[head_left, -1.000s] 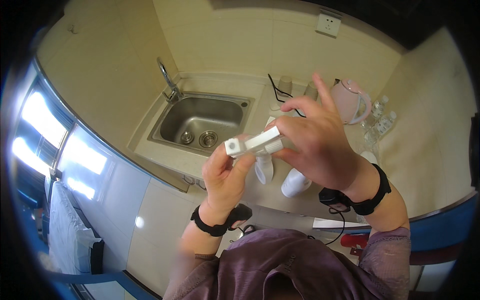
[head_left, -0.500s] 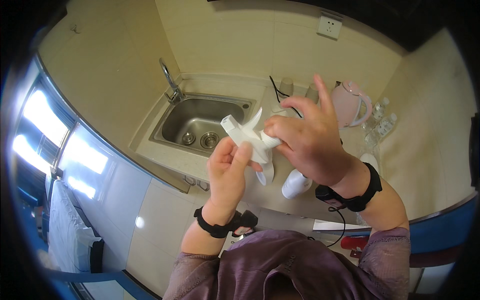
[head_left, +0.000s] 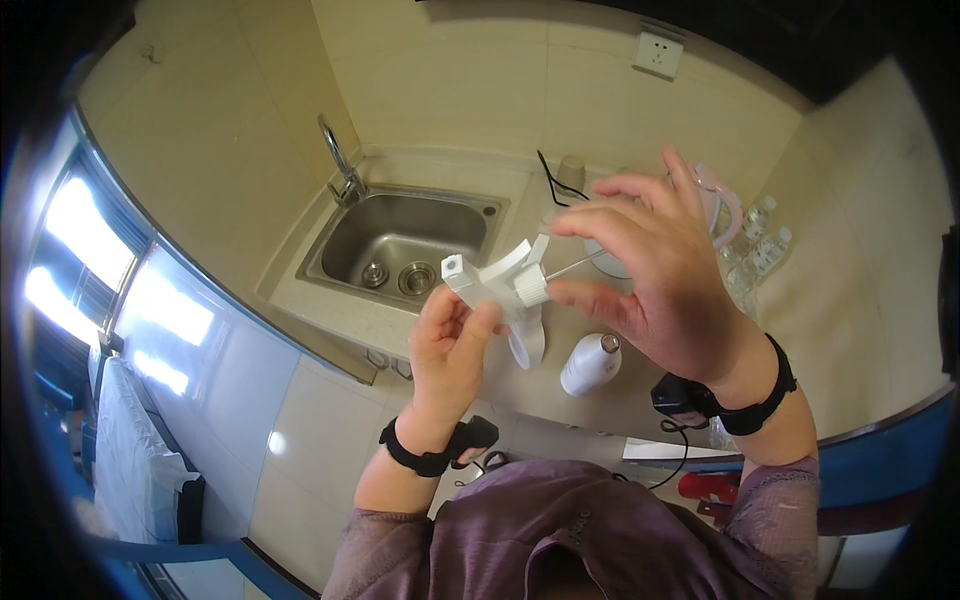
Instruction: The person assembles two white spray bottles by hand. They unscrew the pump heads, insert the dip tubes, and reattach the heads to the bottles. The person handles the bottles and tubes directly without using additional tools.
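My left hand [head_left: 455, 345] pinches a white spray trigger head [head_left: 490, 285] between thumb and fingers, above the counter beside the sink. A ribbed white collar [head_left: 531, 286] on the head faces right, with a thin dip tube [head_left: 575, 264] running from it. Around that tube, my right hand [head_left: 650, 255] is spread open, thumb and index finger apart; the thumb tip is close to the collar. Below stands a white bottle [head_left: 590, 368] with its mouth uncovered, apart from both hands.
A steel sink [head_left: 400, 235] with a chrome tap [head_left: 343, 170] lies left. Behind my right hand are a pink kettle [head_left: 725, 200], partly hidden, and clear plastic bottles [head_left: 768, 250]. A cup [head_left: 571, 175] and a black cable [head_left: 550, 172] sit near the wall.
My right hand has let go of the collar and moved right, its fingers opening. The dip tube now shows, and the bottle's mouth is no longer covered. The left hand keeps its hold.
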Demonstrator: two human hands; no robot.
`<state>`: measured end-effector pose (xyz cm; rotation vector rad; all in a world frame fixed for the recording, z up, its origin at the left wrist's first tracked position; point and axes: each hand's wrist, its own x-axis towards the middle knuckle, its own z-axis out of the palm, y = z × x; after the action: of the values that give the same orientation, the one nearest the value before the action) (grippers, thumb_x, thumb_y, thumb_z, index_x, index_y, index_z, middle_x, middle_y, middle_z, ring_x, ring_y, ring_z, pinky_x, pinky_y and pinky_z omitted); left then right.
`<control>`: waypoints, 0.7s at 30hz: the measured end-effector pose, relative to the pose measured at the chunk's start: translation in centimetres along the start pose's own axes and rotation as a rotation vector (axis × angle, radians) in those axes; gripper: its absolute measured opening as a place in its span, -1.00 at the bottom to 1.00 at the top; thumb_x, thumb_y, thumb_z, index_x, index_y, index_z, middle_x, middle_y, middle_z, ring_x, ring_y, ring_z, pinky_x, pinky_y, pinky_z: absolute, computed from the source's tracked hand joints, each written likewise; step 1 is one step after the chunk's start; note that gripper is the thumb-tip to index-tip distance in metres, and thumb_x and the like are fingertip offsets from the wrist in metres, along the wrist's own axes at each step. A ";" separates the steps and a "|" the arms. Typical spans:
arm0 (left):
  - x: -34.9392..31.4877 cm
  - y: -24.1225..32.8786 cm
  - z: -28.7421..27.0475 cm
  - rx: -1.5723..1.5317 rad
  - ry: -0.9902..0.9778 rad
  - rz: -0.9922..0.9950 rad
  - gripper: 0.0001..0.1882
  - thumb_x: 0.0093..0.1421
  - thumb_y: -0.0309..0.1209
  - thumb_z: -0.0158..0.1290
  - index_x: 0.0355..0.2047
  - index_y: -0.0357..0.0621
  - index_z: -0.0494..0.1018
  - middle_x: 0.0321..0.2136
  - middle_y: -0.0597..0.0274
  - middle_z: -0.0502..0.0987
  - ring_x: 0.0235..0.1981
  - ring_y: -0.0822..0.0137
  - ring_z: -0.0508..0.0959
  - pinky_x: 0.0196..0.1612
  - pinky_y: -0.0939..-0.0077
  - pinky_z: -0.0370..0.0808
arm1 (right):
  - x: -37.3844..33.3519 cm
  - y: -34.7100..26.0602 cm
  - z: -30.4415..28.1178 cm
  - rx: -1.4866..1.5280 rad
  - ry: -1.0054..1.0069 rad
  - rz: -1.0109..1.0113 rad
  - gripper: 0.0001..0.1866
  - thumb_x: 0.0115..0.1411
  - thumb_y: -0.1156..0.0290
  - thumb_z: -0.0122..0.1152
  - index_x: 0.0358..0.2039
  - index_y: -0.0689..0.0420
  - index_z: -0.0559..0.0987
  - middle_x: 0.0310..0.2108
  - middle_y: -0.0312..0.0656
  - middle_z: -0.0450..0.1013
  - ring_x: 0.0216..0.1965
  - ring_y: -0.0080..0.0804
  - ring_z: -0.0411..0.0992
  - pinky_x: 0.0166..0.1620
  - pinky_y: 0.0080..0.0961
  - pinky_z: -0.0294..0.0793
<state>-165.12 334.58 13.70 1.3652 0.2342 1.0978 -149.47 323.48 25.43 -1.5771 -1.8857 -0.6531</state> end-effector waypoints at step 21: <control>0.1 -3.3 -0.6 0.441 0.012 0.500 -0.73 0.13 -0.60 0.10 -0.12 -0.32 0.47 -0.19 -0.02 0.59 -0.27 0.23 0.59 -0.18 0.46 0.51 | -0.2 -1.0 2.9 0.123 -0.130 0.041 -0.83 0.00 0.33 0.35 -0.50 0.09 0.53 -0.42 -0.24 0.45 -0.16 -0.22 0.38 0.27 0.14 0.02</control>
<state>-163.92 335.64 10.75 1.8731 0.1504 1.5288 -150.76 325.15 23.24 -1.6079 -1.9427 -0.4172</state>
